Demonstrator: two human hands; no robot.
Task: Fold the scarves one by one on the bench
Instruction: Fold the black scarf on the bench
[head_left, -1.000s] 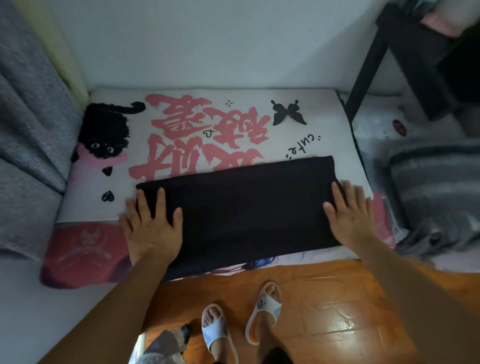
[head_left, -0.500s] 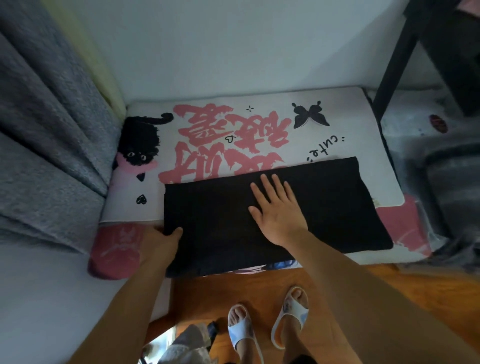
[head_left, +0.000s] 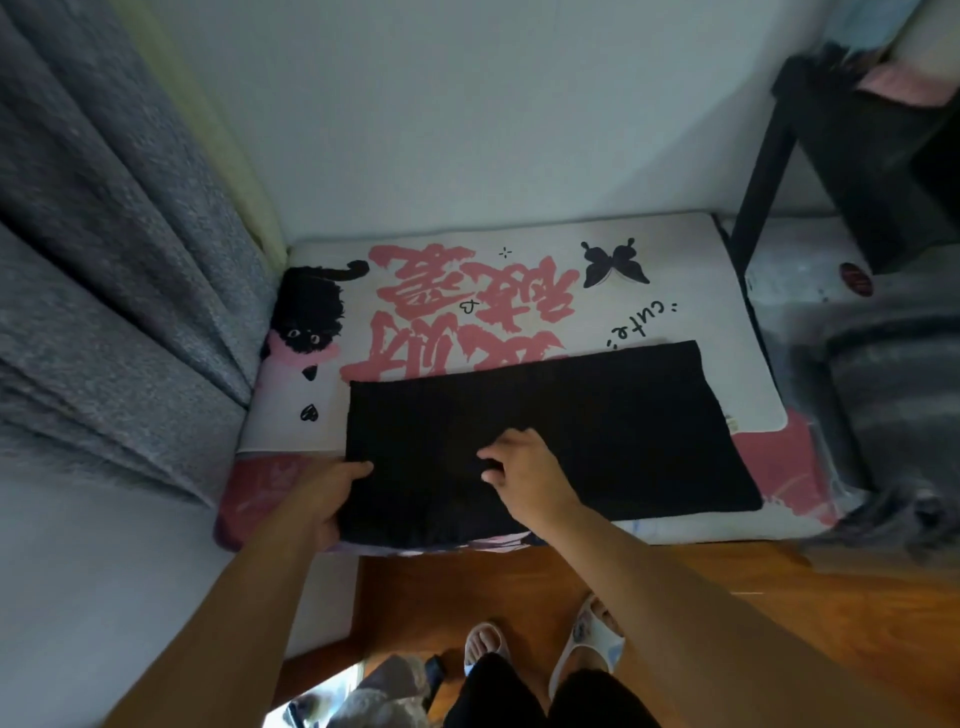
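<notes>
left hand (head_left: 324, 499) grips black ribbed scarf (head_left: 597, 431) edge; right hand (head_left: 524, 478) curled, pinching cloth.

**Hidden under the black cloth**

The folded black knit scarf (head_left: 545, 431) covers the lower pink characters of the white printed bench cushion (head_left: 727, 322). The left hand (head_left: 324, 493) has its fingers tucked beneath the scarf's edge, out of sight. The dark shelf frame (head_left: 857, 156) is cut off at right.

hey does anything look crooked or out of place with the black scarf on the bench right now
Slightly. The black scarf lies skewed on the bench: its far edge slants against the printed cover, and its near-left corner hangs over the front edge by the left hand. No damage or spills visible.
</notes>
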